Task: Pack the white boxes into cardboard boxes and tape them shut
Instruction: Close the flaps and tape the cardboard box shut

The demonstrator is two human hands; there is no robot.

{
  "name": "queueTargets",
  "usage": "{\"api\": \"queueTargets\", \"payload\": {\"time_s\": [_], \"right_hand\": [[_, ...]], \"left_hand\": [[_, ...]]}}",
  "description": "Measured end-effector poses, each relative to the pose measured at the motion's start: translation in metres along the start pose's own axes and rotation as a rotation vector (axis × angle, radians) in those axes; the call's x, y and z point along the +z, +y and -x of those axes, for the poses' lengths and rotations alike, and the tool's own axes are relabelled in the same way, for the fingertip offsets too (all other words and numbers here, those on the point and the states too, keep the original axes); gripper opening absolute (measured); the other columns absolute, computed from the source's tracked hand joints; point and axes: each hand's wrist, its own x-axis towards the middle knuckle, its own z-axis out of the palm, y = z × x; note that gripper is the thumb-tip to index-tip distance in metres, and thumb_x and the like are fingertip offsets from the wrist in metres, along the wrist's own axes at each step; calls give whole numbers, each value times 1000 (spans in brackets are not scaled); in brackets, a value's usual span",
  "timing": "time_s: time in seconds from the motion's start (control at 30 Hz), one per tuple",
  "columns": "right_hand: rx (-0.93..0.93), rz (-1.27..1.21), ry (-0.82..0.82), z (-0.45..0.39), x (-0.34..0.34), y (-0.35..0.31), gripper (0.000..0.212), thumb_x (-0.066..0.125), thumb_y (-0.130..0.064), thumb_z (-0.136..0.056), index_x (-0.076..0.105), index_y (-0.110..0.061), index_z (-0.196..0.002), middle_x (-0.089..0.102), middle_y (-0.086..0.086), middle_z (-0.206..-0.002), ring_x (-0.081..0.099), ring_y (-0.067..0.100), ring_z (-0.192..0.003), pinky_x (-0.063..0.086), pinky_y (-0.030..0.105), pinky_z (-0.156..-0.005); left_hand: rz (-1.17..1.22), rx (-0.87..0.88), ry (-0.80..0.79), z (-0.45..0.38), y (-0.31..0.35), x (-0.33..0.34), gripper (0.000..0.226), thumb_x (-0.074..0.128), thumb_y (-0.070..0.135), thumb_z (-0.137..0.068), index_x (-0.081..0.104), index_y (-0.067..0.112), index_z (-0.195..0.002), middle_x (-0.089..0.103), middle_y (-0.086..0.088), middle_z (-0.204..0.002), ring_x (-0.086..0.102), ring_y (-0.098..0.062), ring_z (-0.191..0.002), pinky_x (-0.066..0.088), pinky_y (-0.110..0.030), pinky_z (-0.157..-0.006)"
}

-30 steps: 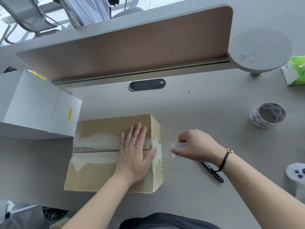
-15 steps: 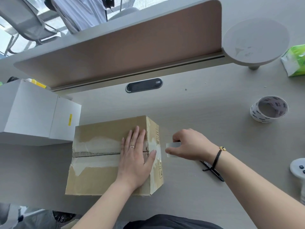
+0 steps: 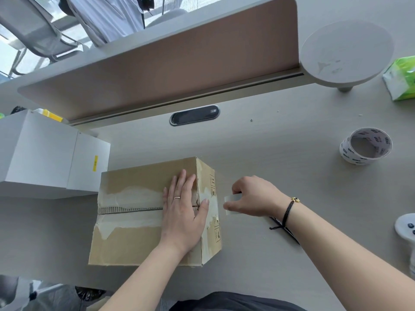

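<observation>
Head view: closed cardboard box (image 3: 139,212) on the desk (image 3: 280,176), flaps meeting along a centre seam, torn pale patches either side of it. Left hand (image 3: 183,209) flat on the box top near its right edge, fingers straight and together, thumb spread over the corner; seam partly hidden beneath the palm. Right hand (image 3: 253,197) just beside the box's right face, fingers curled, thumb and forefinger pinching a short strip of tape (image 3: 231,204); most of the strip covered by the fingers, contact with the box hard to tell. Black tool (image 3: 284,230) on the desk under the right wrist, mostly hidden, kind unclear. Tape roll (image 3: 366,145) well apart at far right. White boxes (image 3: 45,153) left of the cardboard box, cut off by the frame edge. Green packet (image 3: 402,79) and white object (image 3: 406,227) at right, both cropped.
</observation>
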Motion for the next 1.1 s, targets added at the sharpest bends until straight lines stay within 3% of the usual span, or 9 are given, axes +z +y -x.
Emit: {"api": "queueTargets", "payload": {"time_s": [0.4, 0.73, 0.97, 1.1], "right_hand": [[24, -43, -20, -11, 15, 3, 48, 65, -45, -76, 28, -17, -62, 30, -2, -56, 30, 23, -57, 23, 31, -51], [26, -87, -37, -17, 21, 2, 47, 66, -44, -76, 30, -17, -61, 33, -3, -56, 31, 22, -56, 25, 31, -51], [27, -110, -43, -19, 20, -1, 47, 66, -44, -76, 31, -17, -61, 36, -3, -55, 33, 21, -54, 26, 30, -50], [20, -114, -48, -18, 23, -2, 48, 66, -45, -76, 30, -17, -61, 34, -3, -56, 32, 21, -55, 25, 30, -51]], "left_hand": [[-1, -8, 19, -1, 2, 2, 72, 60, 39, -97, 23, 30, -158, 5, 13, -168, -8, -4, -154, -8, -34, -125], [-18, -29, 19, -1, 4, 2, 71, 61, 31, -96, 25, 29, -157, 7, 17, -166, -5, -5, -154, -7, -30, -124], [-50, -57, 20, -1, 13, 0, 67, 60, 24, -96, 29, 23, -156, 13, 9, -168, 3, -12, -156, 2, -39, -127], [-48, -91, 61, -5, 19, 2, 70, 69, 17, -88, 36, 20, -151, 25, 2, -164, 16, -21, -153, 21, -46, -124]]}}
